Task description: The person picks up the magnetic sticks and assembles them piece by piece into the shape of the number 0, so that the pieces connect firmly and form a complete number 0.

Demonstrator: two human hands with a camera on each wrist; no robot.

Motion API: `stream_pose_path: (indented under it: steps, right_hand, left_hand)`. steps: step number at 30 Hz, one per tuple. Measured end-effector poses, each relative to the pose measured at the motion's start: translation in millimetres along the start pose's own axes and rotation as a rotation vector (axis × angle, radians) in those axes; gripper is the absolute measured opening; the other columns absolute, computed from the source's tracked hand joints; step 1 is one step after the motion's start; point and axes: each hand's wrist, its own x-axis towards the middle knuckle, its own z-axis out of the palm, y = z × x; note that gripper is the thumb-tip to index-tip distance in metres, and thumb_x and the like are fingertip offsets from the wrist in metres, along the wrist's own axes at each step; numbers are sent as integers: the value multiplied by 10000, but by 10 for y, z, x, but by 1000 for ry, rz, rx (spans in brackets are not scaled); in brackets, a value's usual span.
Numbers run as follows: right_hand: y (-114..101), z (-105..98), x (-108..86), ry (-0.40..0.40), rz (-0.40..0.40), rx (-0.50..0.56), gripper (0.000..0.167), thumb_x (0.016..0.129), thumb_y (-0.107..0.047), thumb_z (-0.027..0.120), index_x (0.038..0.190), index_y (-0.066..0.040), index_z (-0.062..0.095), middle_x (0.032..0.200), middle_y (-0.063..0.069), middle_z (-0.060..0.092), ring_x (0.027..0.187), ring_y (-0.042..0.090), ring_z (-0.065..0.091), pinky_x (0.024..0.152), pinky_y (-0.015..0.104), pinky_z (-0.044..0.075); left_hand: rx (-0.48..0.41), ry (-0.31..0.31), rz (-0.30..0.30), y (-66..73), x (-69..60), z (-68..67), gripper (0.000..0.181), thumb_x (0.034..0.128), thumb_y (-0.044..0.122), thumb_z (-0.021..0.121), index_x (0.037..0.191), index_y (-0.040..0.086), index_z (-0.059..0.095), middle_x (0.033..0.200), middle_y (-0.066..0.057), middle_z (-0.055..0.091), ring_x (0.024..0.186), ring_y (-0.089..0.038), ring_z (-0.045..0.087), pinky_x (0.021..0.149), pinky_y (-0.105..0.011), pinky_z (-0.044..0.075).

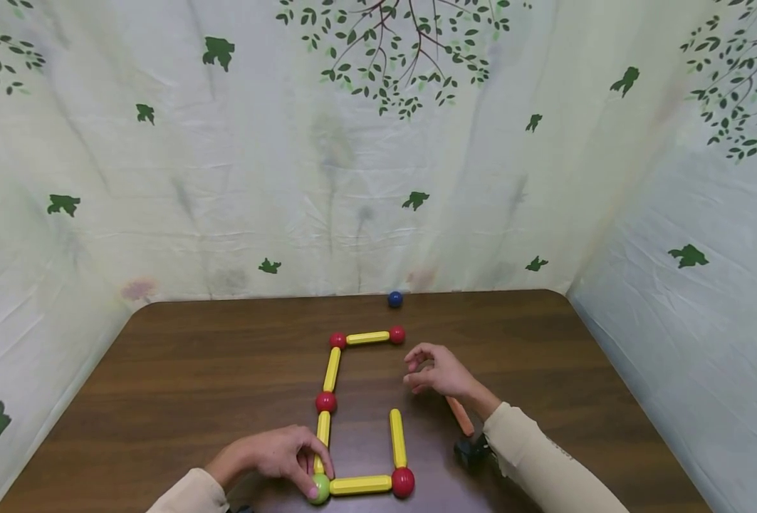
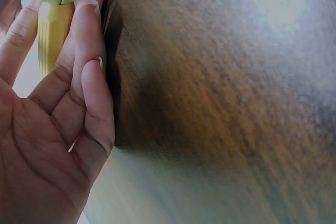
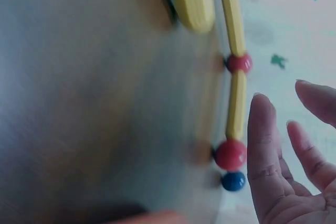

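Note:
My left hand (image 1: 282,454) holds a green ball (image 1: 320,490) at the near-left corner of a ball-and-rod figure, the thumb against it. A yellow rod (image 1: 360,486) runs from that ball to a red ball (image 1: 403,482), where another yellow rod (image 1: 397,438) points away with a free far end. Up the left side, yellow rods link a red ball (image 1: 325,402) and a corner red ball (image 1: 337,341). A yellow rod (image 1: 368,338) joins that corner to a red ball (image 1: 397,335). My right hand (image 1: 439,370), fingers loosely bent and holding nothing, hovers right of the figure.
An orange rod (image 1: 459,417) lies under the right forearm, partly hidden. A blue ball (image 1: 395,300) sits near the far edge of the brown wooden table (image 1: 211,370). Behind stands a pale curtain (image 1: 352,178) printed with leaves. A small black device (image 1: 471,452) is at the right wrist.

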Motion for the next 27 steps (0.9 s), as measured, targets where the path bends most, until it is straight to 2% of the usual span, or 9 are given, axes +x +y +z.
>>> stream_pose_path:
  steps: [3,6,10,14,17,23,27]
  right_hand:
    - [-51,-125,150,21,-20,-45,359,846,36,690,1134,145,507,949,155,567,820,356,648,747,502,543]
    - [-96,-252,333,56,-33,-98,352,849,33,690,1143,134,526,952,158,583,795,271,650,766,502,539]
    - [-139,-410,646,95,-59,-214,329,856,-1,700,1138,96,561,976,168,610,788,183,627,752,427,553]
    - [-170,-549,955,140,-80,-317,328,846,-21,719,1127,85,588,1013,189,633,853,227,618,738,363,537]
    - [-186,-621,1133,167,-70,-345,336,829,2,728,1127,86,598,1074,216,625,945,297,608,785,384,521]
    - [-137,-667,1408,126,-19,-442,307,839,-2,718,1129,12,620,1172,213,589,1082,349,566,895,438,489]
    - [-88,-701,1499,110,39,-426,337,847,-20,712,1169,-32,614,1233,209,556,1138,358,536,929,451,474]
  left_hand:
    - [4,4,-3,-9,-3,4,178,825,166,770,984,102,723,721,132,578,647,27,505,561,-126,381]
    - [6,8,-12,-10,-11,6,175,824,166,772,985,114,724,725,133,577,651,28,504,563,-131,379]
    - [14,13,-16,-4,-24,0,179,819,172,777,981,116,725,724,134,580,653,30,508,565,-131,386]
    - [6,18,-27,5,-28,-2,180,818,168,777,979,110,724,723,125,580,648,25,508,566,-130,389]
    - [-18,16,-43,6,-29,6,178,819,154,775,984,110,723,729,117,578,649,20,503,569,-133,387]
    - [-23,15,-24,4,-31,26,190,819,157,776,988,89,721,733,127,580,649,33,504,573,-123,394]
    - [-8,21,-10,12,-12,32,186,822,164,775,988,101,722,729,141,573,649,41,500,568,-122,390]
